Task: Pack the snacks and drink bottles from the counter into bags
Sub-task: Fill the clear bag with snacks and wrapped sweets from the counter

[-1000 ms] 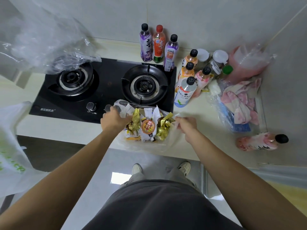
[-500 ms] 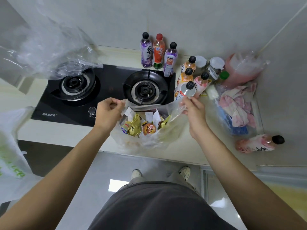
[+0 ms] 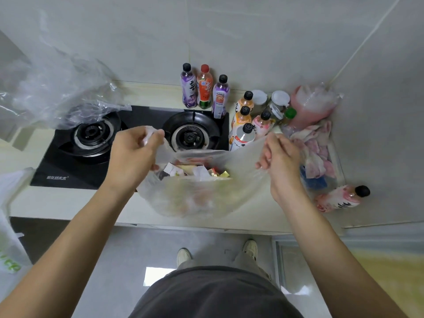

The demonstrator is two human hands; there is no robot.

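A clear plastic bag [image 3: 197, 198] hangs over the counter's front edge, stretched between both hands. My left hand [image 3: 134, 154] grips its left rim; my right hand [image 3: 278, 159] pinches its right rim. Wrapped snacks [image 3: 195, 172] in gold, white and red fill it. Three bottles [image 3: 204, 89] with purple and orange labels stand at the wall behind the stove. Several orange, pink and white bottles [image 3: 244, 125] stand to the right of the burner. A pink bottle [image 3: 339, 198] lies on its side at the right.
A black two-burner gas stove [image 3: 128, 145] lies behind the bag. Crumpled clear plastic [image 3: 57, 95] covers the left burner area. A pink-and-white cloth in plastic [image 3: 314, 150], white-lidded jars [image 3: 280, 99] and a pink bagged container [image 3: 312, 104] crowd the right corner. A white bag [image 3: 9, 226] hangs at left.
Both hands have lifted the bag's rims up and apart, raising the bag of snacks off the counter and stretching its mouth wide.
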